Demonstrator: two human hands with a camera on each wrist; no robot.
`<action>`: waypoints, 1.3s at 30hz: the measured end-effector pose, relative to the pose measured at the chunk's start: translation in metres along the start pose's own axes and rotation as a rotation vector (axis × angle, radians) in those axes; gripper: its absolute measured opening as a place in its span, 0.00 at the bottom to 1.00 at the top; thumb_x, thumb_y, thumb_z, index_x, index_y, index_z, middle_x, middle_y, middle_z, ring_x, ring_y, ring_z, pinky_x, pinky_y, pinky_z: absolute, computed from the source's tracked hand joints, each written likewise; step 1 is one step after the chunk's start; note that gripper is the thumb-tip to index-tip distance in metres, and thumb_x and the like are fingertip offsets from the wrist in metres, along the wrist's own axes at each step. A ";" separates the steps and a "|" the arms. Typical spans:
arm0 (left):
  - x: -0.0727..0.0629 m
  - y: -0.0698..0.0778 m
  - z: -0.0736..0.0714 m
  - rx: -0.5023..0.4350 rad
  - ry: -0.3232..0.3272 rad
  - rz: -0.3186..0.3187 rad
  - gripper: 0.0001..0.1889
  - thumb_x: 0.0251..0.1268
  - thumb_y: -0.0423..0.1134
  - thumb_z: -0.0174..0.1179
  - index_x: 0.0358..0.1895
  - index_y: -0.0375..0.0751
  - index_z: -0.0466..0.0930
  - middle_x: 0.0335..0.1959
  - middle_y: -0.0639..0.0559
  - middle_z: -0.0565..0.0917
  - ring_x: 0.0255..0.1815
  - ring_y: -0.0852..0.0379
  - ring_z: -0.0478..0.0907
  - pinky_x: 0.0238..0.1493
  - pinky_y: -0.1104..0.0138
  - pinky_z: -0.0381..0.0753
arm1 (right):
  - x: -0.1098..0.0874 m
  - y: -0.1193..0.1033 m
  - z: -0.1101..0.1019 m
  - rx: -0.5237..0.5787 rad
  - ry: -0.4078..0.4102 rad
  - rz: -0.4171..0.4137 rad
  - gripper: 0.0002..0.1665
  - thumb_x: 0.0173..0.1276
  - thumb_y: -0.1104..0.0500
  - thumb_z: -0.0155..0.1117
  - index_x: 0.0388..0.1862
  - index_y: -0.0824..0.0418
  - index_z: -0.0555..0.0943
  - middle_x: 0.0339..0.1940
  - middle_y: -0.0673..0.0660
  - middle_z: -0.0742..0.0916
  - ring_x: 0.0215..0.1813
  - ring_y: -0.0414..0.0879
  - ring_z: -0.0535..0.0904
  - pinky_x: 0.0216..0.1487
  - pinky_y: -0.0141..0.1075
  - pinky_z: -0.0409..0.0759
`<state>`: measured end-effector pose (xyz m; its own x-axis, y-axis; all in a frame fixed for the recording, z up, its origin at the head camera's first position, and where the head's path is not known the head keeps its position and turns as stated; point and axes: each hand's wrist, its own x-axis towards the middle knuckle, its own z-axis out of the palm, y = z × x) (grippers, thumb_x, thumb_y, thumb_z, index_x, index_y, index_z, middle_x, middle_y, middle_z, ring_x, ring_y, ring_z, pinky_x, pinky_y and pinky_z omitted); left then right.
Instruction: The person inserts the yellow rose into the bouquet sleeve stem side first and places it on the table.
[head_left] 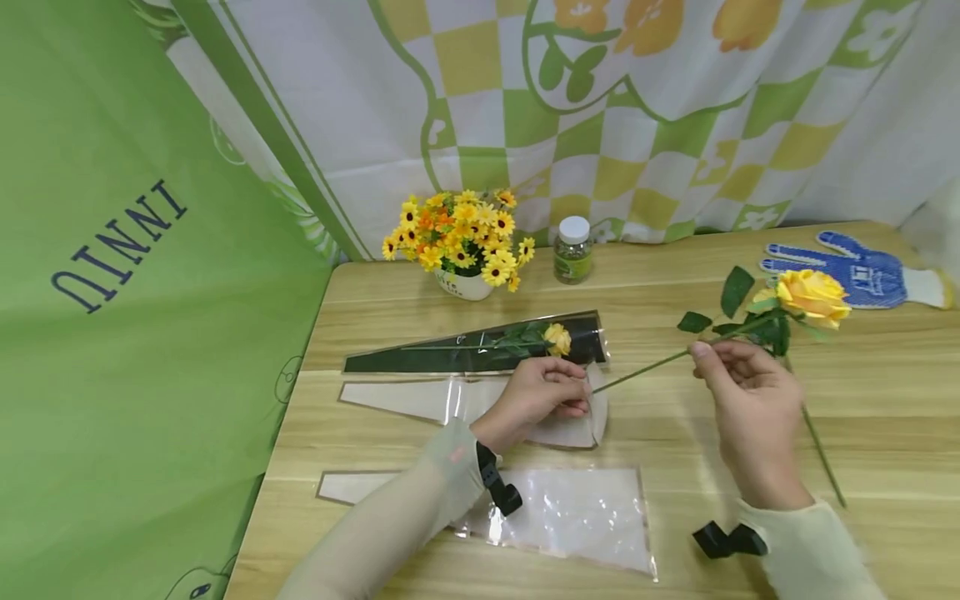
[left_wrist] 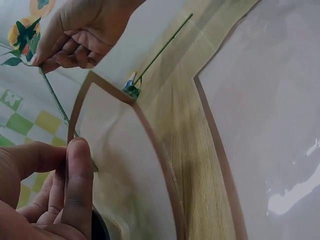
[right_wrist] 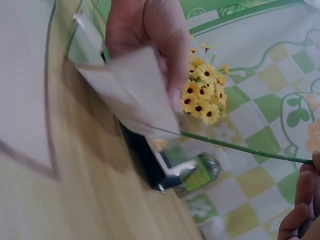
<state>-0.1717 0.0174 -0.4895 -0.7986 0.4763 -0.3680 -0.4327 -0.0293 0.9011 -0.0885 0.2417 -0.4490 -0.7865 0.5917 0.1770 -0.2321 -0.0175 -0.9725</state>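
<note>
My right hand (head_left: pixel 753 408) pinches the green stem of an artificial yellow rose (head_left: pixel 813 297), whose bloom and leaves stick out beyond the fingers. The stem (right_wrist: pixel 245 148) slants left to the wide mouth of a white flower sleeve (head_left: pixel 408 402) with a brown border. My left hand (head_left: pixel 542 390) pinches the edge of that mouth between thumb and fingers, lifting it off the table. In the left wrist view, the stem's lower end passes behind the sleeve's edge (left_wrist: pixel 75 112) at my left fingertips. A second green stem (head_left: pixel 822 454) lies on the table beneath my right hand.
Behind the held sleeve lies a black sleeve (head_left: pixel 420 357) with a yellow rose inside. A flat white sleeve (head_left: pixel 577 508) lies in front. Farther back stand potted yellow flowers (head_left: pixel 465 285) and a white-capped jar (head_left: pixel 573 252). A blue glove (head_left: pixel 873 275) lies back right.
</note>
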 end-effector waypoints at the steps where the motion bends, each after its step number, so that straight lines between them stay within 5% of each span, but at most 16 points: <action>1: 0.000 0.000 0.001 0.000 0.000 -0.003 0.09 0.62 0.24 0.67 0.44 0.35 0.84 0.31 0.38 0.87 0.26 0.54 0.86 0.32 0.63 0.90 | -0.003 0.002 0.001 0.031 0.020 0.015 0.15 0.63 0.66 0.76 0.39 0.78 0.83 0.32 0.61 0.87 0.31 0.47 0.82 0.33 0.26 0.83; 9: -0.001 -0.002 0.009 -0.039 -0.026 0.022 0.10 0.62 0.22 0.67 0.46 0.32 0.86 0.32 0.38 0.87 0.27 0.54 0.86 0.34 0.64 0.89 | -0.027 0.020 0.015 0.017 0.039 0.037 0.14 0.63 0.66 0.76 0.37 0.78 0.83 0.31 0.60 0.87 0.29 0.46 0.81 0.30 0.27 0.82; 15: -0.003 0.001 0.012 -0.042 -0.022 0.048 0.10 0.63 0.21 0.66 0.46 0.31 0.86 0.33 0.38 0.87 0.27 0.54 0.86 0.35 0.65 0.89 | -0.030 0.027 0.021 0.046 0.071 0.179 0.15 0.63 0.63 0.77 0.38 0.74 0.83 0.31 0.58 0.88 0.29 0.44 0.80 0.27 0.27 0.80; 22: -0.004 0.000 0.012 -0.039 -0.027 0.053 0.10 0.64 0.22 0.66 0.47 0.32 0.86 0.34 0.39 0.87 0.28 0.54 0.85 0.34 0.66 0.89 | -0.024 0.029 0.018 0.228 0.114 0.362 0.17 0.60 0.65 0.79 0.41 0.68 0.79 0.34 0.58 0.90 0.26 0.43 0.80 0.22 0.28 0.80; 27: -0.003 -0.001 0.012 -0.019 -0.019 0.050 0.09 0.65 0.24 0.66 0.46 0.34 0.86 0.34 0.40 0.87 0.28 0.54 0.86 0.34 0.65 0.89 | -0.022 0.030 0.015 0.275 0.104 0.378 0.21 0.61 0.69 0.76 0.49 0.65 0.75 0.30 0.56 0.89 0.23 0.40 0.76 0.19 0.27 0.76; 39: -0.002 -0.002 0.012 0.008 -0.038 0.089 0.09 0.65 0.24 0.66 0.47 0.34 0.86 0.37 0.42 0.87 0.29 0.53 0.86 0.37 0.62 0.90 | -0.028 0.029 0.016 0.203 0.116 0.304 0.14 0.60 0.66 0.78 0.42 0.72 0.84 0.39 0.58 0.90 0.25 0.40 0.77 0.20 0.27 0.78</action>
<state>-0.1642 0.0272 -0.4883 -0.8173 0.5048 -0.2778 -0.3575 -0.0661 0.9316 -0.0822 0.2114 -0.4797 -0.7696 0.6220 -0.1443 -0.1158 -0.3582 -0.9264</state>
